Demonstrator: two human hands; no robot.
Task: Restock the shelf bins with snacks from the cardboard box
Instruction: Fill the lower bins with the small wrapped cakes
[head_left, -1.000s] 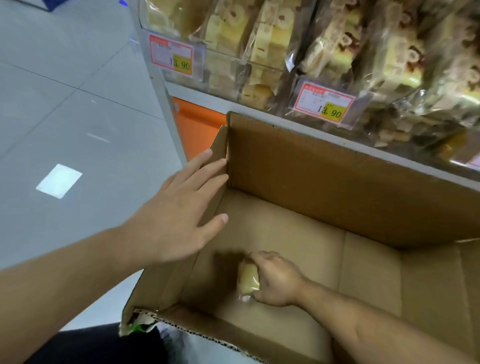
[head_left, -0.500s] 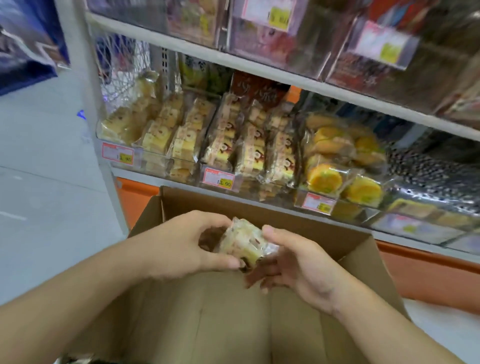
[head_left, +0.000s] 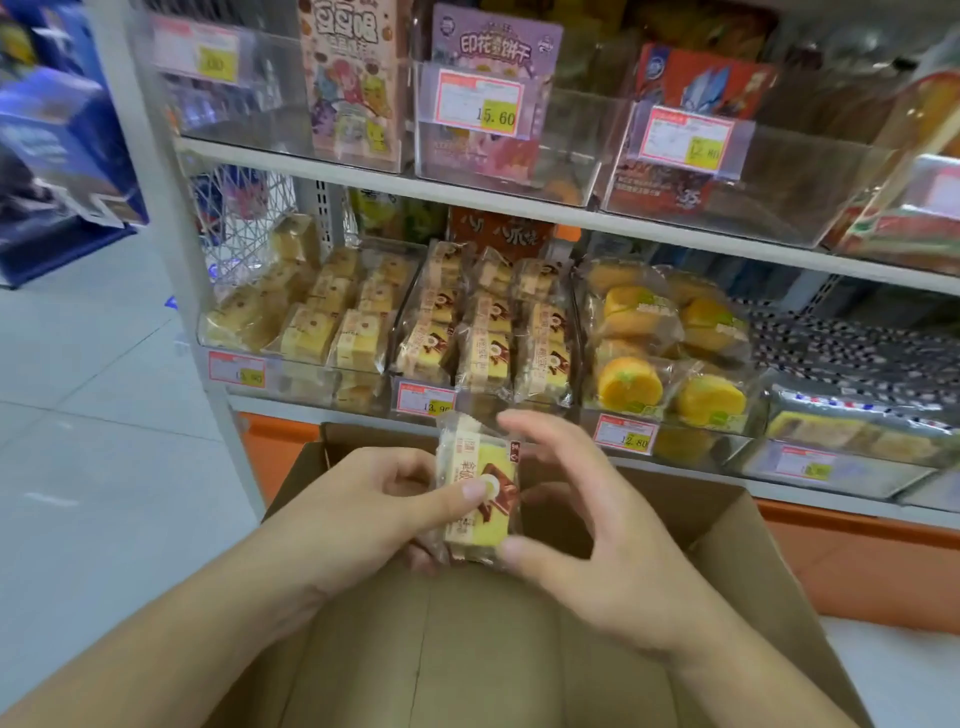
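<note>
The left hand (head_left: 358, 512) held a wrapped cake snack (head_left: 479, 496) upright in its grip, thumb pressed on the front of the wrapper. The right hand (head_left: 587, 530) curved loosely beside it, thumb touching the packet's lower edge, fingers spread apart. Both hovered over the open cardboard box (head_left: 737, 561), before the front edge of the lower shelf, just under the middle bin (head_left: 488, 332) of matching cakes.

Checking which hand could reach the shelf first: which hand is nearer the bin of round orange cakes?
Right. The right hand is just below and left of the orange cake bin, its thumb touching the snack packet. The left hand pinches the packet, farther left.
</note>
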